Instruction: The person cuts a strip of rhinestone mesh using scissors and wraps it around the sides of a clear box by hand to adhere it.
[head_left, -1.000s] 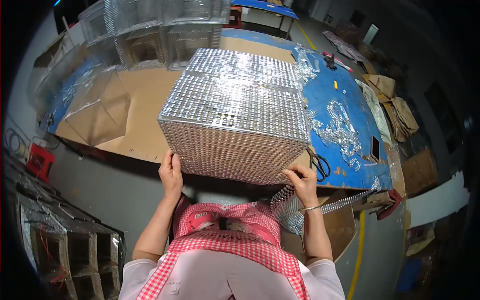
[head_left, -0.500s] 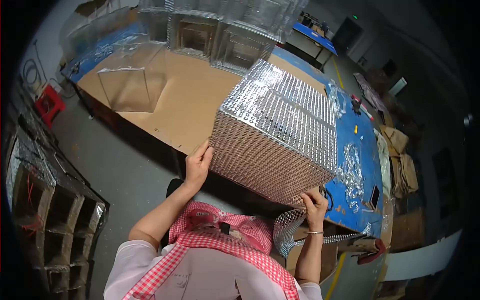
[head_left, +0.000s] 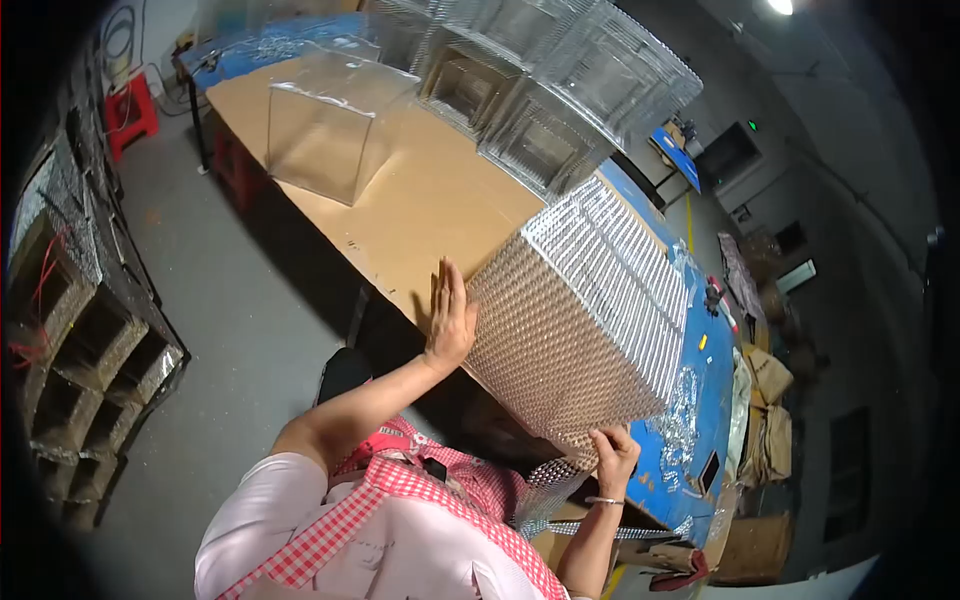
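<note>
A large box covered in rows of shiny studs [head_left: 565, 340] sits at the front edge of the table. My left hand [head_left: 452, 315] is raised at the box's left side, its fingers stretched out and its palm side near the studded wall. At the lower right corner of the box, my right hand [head_left: 612, 452] pinches the end of a studded strip [head_left: 550, 490], which hangs below the table edge. The strip's upper end is partly hidden by the fingers.
A clear box [head_left: 320, 140] stands on the cardboard sheet [head_left: 440, 190], with stacked clear boxes [head_left: 540, 140] behind. Loose shiny strips [head_left: 680, 410] and a phone [head_left: 709, 472] lie at the right. A rack of hollow boxes [head_left: 80, 370] is at far left.
The view has turned, so the table and studded box appear more slanted. My left hand has opened and moved up along the box's left side. My right hand stays at the lower right corner.
</note>
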